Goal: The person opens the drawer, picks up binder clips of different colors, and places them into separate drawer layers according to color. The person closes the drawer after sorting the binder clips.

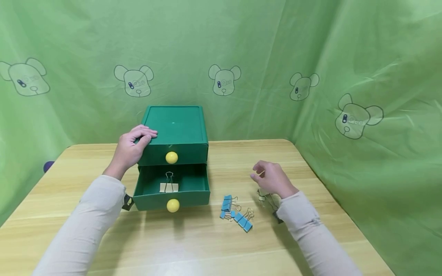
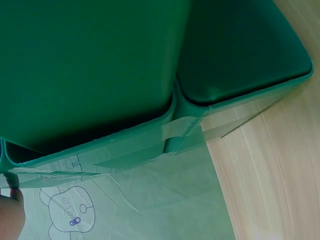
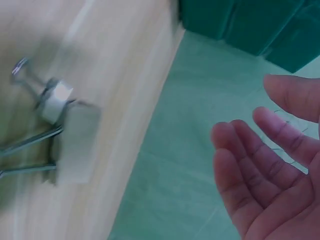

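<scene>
My left hand (image 1: 132, 145) rests on the left edge of a green two-drawer box (image 1: 174, 124), fingers lying on its top. The lower drawer (image 1: 152, 199) is pulled out, and a cream binder clip (image 1: 169, 187) lies in it with its wire handles up. The right hand (image 1: 272, 178) hovers over the table on the right, fingers loosely bent and holding nothing. Below it are cream binder clips (image 3: 77, 142), partly hidden by the hand in the head view. Left of these lie several blue binder clips (image 1: 244, 221) in a small group.
Yellow round knobs (image 1: 171, 157) stick out from both drawer fronts. The wooden table (image 1: 165, 245) backs onto a green curtain (image 1: 255, 42) that also runs down the right side. Something purple (image 1: 48, 166) shows past the table's left edge.
</scene>
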`<action>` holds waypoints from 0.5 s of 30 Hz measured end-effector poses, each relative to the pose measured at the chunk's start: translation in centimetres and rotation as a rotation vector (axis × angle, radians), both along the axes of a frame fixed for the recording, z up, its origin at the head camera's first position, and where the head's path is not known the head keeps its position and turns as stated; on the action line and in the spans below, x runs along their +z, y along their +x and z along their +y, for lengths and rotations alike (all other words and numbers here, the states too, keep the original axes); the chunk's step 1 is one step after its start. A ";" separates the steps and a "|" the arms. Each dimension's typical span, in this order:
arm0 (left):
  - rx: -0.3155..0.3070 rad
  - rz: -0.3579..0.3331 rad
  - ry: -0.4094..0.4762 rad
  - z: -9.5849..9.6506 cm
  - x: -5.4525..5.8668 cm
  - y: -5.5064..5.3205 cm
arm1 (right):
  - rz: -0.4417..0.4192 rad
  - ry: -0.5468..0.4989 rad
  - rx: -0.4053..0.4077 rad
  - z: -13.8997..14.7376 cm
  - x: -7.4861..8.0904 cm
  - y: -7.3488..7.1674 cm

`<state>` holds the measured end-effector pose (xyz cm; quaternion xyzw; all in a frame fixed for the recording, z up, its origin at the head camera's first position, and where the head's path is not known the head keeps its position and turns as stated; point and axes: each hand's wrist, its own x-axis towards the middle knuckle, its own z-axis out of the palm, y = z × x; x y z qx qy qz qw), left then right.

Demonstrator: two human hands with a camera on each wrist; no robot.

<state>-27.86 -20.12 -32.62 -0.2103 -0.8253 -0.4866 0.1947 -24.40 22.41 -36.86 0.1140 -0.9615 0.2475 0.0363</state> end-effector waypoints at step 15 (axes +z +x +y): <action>-0.001 0.001 0.001 0.0 -0.1 0.0 | -0.149 0.185 -0.034 3.0 -2.8 -1.2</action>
